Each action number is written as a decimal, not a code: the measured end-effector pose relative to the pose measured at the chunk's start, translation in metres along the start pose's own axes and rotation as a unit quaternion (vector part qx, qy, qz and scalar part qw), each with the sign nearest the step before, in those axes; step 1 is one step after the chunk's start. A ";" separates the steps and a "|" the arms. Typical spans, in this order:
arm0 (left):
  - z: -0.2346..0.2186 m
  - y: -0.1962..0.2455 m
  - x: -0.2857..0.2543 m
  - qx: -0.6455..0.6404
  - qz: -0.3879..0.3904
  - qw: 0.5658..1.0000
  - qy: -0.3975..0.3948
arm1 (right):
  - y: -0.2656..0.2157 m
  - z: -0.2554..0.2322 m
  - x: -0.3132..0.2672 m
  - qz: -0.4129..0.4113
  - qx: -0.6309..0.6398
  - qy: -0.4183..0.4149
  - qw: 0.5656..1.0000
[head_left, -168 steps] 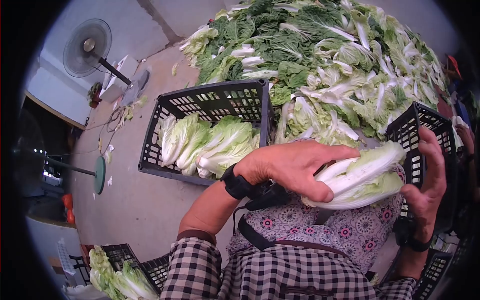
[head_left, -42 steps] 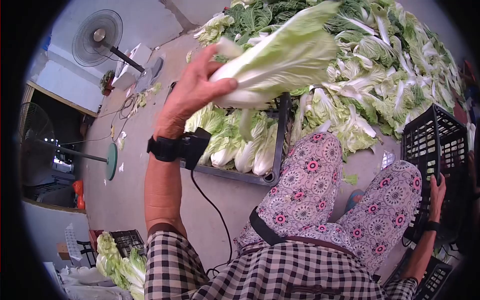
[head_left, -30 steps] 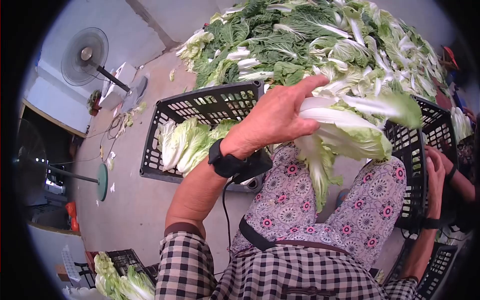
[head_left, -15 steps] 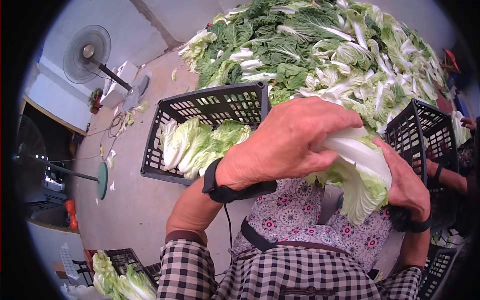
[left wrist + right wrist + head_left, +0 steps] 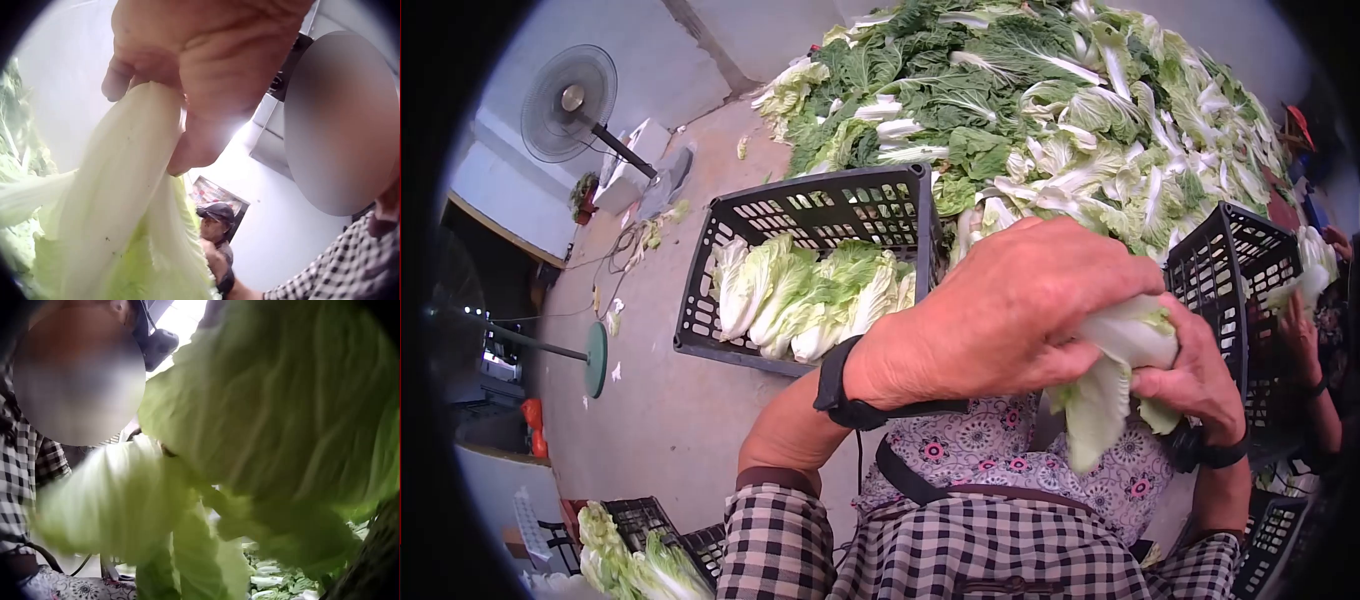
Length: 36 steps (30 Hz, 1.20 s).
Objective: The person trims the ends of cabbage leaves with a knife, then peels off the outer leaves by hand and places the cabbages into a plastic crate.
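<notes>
Both hands are on one napa cabbage (image 5: pixel 1135 335), held over the lap. My left hand (image 5: pixel 1030 310) grips its white base from above, with fingers and thumb on either side, as the left wrist view shows. On the right, my right hand (image 5: pixel 1202 375) holds the cabbage with the thumb across its front. A loose outer leaf (image 5: pixel 1095 415) hangs down from it. Broad green leaves (image 5: pixel 281 406) fill much of the right wrist view and hide the right hand there. Several trimmed cabbages (image 5: pixel 810 295) lie side by side in a black crate (image 5: pixel 830 190).
A big heap of cabbage leaves (image 5: pixel 1040 110) lies beyond the crate. Another black crate (image 5: pixel 1210 270) stands by the right knee, with another person's hand (image 5: pixel 1300 335) beyond it. Fans (image 5: pixel 570 100) stand at left. More cabbages (image 5: pixel 640 560) sit behind at lower left.
The left hand has brought a leafy cabbage from above the left crate to the lap. My right hand has left the right crate and taken hold of the cabbage too.
</notes>
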<state>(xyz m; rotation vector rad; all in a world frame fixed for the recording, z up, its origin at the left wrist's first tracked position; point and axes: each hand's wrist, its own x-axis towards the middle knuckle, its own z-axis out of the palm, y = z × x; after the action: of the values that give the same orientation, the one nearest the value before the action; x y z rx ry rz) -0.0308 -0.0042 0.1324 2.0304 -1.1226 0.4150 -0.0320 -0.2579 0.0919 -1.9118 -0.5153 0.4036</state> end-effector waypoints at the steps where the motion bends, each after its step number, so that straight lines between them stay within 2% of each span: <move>1: 0.001 -0.003 -0.002 -0.019 -0.010 1.000 0.013 | 0.005 -0.003 -0.003 -0.002 0.018 0.029 0.999; 2: 0.001 -0.005 -0.002 -0.039 -0.020 0.999 0.024 | 0.008 -0.004 -0.005 -0.002 0.036 0.060 0.998; 3: -0.006 -0.006 -0.003 -0.119 -0.085 0.989 -0.022 | 0.005 -0.005 -0.007 -0.001 0.052 0.098 0.994; 6: -0.004 -0.012 -0.007 -0.172 -0.115 0.978 0.030 | 0.012 -0.015 -0.012 0.002 0.073 0.086 0.994; 7: -0.002 -0.016 -0.010 -0.184 -0.124 0.975 0.012 | 0.012 -0.014 -0.013 -0.002 0.105 0.089 0.990; 10: 0.004 -0.017 -0.008 -0.181 -0.078 0.978 -0.060 | 0.017 -0.011 -0.015 0.010 0.131 0.070 0.989; 11: 0.007 -0.016 -0.008 -0.228 -0.088 0.966 -0.083 | 0.018 -0.011 -0.015 0.011 0.124 0.074 0.989; 14: 0.013 -0.015 -0.009 -0.283 -0.113 0.951 -0.040 | 0.017 -0.008 -0.011 0.011 0.127 0.083 0.988; 15: 0.019 -0.016 -0.010 -0.326 -0.129 0.937 0.006 | 0.016 -0.007 -0.010 0.009 0.141 0.087 0.986; 17: 0.015 -0.016 -0.009 -0.330 -0.150 0.932 -0.004 | 0.009 -0.004 -0.008 0.031 0.178 0.069 0.981; 21: 0.012 -0.014 -0.009 -0.325 -0.162 0.932 0.001 | 0.011 0.000 -0.010 0.044 0.151 -0.035 0.987; 23: 0.013 -0.012 -0.009 -0.325 -0.156 0.933 -0.004 | 0.015 -0.006 -0.013 0.040 0.097 -0.051 0.993; 36: 0.021 -0.003 -0.003 -0.347 -0.150 0.925 -0.032 | 0.019 -0.005 -0.014 0.045 0.107 -0.050 0.992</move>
<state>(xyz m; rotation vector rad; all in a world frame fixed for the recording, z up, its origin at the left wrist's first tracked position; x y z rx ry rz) -0.0315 -0.0173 0.1161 1.5392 -0.8132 -0.1943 -0.0383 -0.2753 0.0765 -1.7175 -0.4337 0.5929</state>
